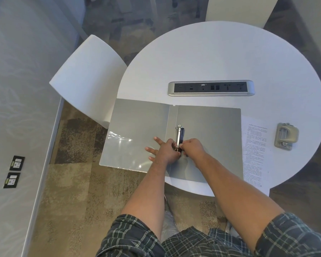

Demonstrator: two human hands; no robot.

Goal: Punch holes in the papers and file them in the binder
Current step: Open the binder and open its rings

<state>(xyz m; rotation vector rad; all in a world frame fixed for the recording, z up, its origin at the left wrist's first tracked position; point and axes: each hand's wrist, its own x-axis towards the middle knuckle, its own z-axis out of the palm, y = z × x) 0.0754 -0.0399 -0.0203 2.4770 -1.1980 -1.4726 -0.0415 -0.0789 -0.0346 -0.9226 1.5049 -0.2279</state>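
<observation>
Binder (137,130) lies open on the tabletop (220,58), its left cover hanging past the edge, so hard pressure there could tip it. Left hand (165,151) has three fingers (157,139) splayed on the cover, the rest curled at the ring mechanism (179,136). Right hand (192,147) pinches the near ring; a snapping ring could nip skin. Papers (255,149) lie just right of the binder, the hole punch (285,136) beyond them.
</observation>
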